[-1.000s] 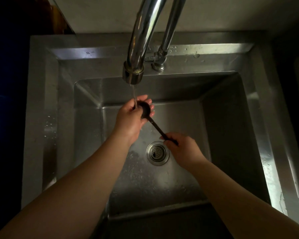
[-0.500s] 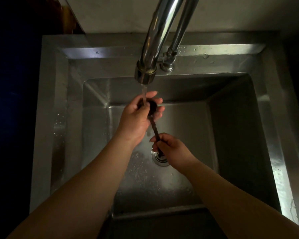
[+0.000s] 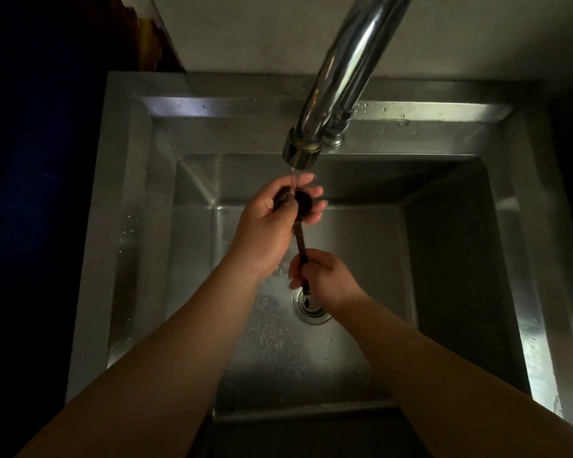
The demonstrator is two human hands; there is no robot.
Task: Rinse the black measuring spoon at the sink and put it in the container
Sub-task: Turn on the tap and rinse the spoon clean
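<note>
While water is running from the tap (image 3: 301, 156), the left hand (image 3: 275, 223) is cupping the spoon (image 3: 301, 202) bowl under it, fingers curled, and the right hand (image 3: 325, 279) is pinching the handle to steady it.

The black measuring spoon (image 3: 301, 226) now stands nearly straight up and down in view, no longer slanting toward the right. The right hand (image 3: 325, 276) sits closer in under the left hand (image 3: 272, 226), covering part of the drain (image 3: 311, 309) instead of lying beside it.
</note>
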